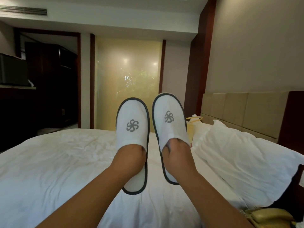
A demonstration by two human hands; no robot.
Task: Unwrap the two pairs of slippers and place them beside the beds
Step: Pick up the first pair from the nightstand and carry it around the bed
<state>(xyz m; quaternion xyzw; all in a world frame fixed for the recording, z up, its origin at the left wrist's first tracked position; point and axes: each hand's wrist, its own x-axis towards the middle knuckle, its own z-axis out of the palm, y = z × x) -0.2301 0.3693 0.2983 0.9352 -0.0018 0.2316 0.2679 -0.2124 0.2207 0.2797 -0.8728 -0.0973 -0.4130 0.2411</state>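
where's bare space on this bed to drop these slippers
Bare bed sheet left of the left slipper, and the near strip below both slippers. Crowded on the right: pillow, yellow bag behind the right slipper, phone.

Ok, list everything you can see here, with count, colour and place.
left slipper: 1, white with dark trim, held up over bed
right slipper: 1, white with dark trim, held up beside it
bed: 1, white, below
pillow: 1, white, right
headboard: 1, beige, right
yellow item: 1, behind right slipper, unclear
phone: 1, gold, bottom right
glass panel: 1, yellowish, far wall
vent: 1, grey, upper left
left hand: fingers tucked into left slipper
right hand: fingers tucked into right slipper
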